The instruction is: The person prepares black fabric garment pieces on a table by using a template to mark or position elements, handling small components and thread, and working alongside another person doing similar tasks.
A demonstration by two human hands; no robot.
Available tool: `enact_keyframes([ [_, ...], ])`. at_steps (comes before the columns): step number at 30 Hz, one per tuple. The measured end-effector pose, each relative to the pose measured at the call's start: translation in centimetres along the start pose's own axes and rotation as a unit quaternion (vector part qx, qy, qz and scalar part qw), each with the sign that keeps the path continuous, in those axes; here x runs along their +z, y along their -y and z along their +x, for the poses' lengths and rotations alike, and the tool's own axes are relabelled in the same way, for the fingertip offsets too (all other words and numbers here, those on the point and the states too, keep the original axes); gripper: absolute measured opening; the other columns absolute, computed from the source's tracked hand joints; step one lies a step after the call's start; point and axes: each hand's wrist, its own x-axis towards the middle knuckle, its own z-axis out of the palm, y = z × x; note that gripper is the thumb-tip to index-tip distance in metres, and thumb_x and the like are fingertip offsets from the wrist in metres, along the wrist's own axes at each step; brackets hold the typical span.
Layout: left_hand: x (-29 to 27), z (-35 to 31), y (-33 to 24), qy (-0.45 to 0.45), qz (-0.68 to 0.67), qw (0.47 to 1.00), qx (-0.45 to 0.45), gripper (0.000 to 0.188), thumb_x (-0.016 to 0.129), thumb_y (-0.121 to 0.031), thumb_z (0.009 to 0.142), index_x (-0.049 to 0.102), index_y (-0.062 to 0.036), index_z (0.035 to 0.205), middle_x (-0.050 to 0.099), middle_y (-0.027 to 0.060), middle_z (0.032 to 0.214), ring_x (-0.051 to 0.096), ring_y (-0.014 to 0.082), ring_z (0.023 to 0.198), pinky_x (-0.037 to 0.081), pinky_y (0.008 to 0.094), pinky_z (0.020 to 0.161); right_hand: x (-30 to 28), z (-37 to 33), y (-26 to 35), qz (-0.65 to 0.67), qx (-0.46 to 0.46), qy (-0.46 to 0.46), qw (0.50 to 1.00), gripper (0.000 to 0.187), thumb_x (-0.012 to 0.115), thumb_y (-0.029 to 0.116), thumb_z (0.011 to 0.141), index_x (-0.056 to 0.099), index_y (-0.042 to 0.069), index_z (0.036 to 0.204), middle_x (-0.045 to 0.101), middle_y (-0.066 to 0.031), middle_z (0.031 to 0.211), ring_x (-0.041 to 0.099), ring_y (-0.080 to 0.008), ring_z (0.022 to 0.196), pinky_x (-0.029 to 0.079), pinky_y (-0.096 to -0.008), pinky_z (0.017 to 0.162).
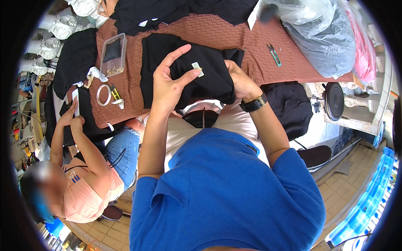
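A black cloth garment (215,83) lies in front of me over the brown table edge, with a small pale label (197,69) on its upper face. My left hand (169,85) is over the cloth, index finger stretched away from the thumb. The thumb tip meets the lower edge of the label, and nothing shows between thumb and finger. At the garment's right side, my right hand (243,83) is closed on the black cloth. Its fingertips are partly hidden by the fabric.
Green-handled thread snips (274,55) lie right of the garment. Left of it are a clear plastic box (113,54), a white ring (104,95) and yellow snips (115,93). Plastic bags (320,35) fill the far right. A co-worker (94,180) sits at left, hands on black cloth.
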Motion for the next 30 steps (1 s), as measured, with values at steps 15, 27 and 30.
enact_keyframes([
  [15,0.0,0.1,-0.5,0.022,-0.033,0.998,-0.047,0.057,0.081,0.004,0.076,0.064,0.0008,0.13,0.068,0.0081,0.119,0.063,0.0116,0.106,0.05,0.0257,0.096,-0.1,0.0,-0.2,-0.001,-0.003,-0.007,1.0,0.031,0.078,0.01,0.088,0.07,0.0,0.116,0.074,-0.0059,0.108,0.07,-0.0087,0.09,0.058,-0.0247,0.081],
  [27,-0.6,0.4,0.7,-0.045,0.009,0.998,-0.031,0.056,0.081,0.004,0.076,0.065,-0.0006,0.129,0.066,0.0097,0.127,0.06,0.0152,0.117,0.046,0.0293,0.104,-1.2,0.5,-0.9,0.005,0.008,-0.199,0.98,0.035,0.071,0.005,0.091,0.061,0.001,0.124,0.066,-0.0062,0.109,0.065,-0.014,0.089,0.054,-0.0263,0.079],
  [30,-1.0,0.7,0.5,-0.057,-0.011,0.998,-0.027,0.056,0.081,0.003,0.076,0.065,-0.0004,0.129,0.066,0.01,0.128,0.059,0.0158,0.118,0.045,0.0299,0.105,-1.7,0.9,-0.6,-0.419,-0.166,-0.39,0.803,0.034,0.068,0.009,0.096,0.059,0.0,0.128,0.063,-0.0087,0.114,0.062,-0.0162,0.101,0.052,-0.0302,0.091],
])
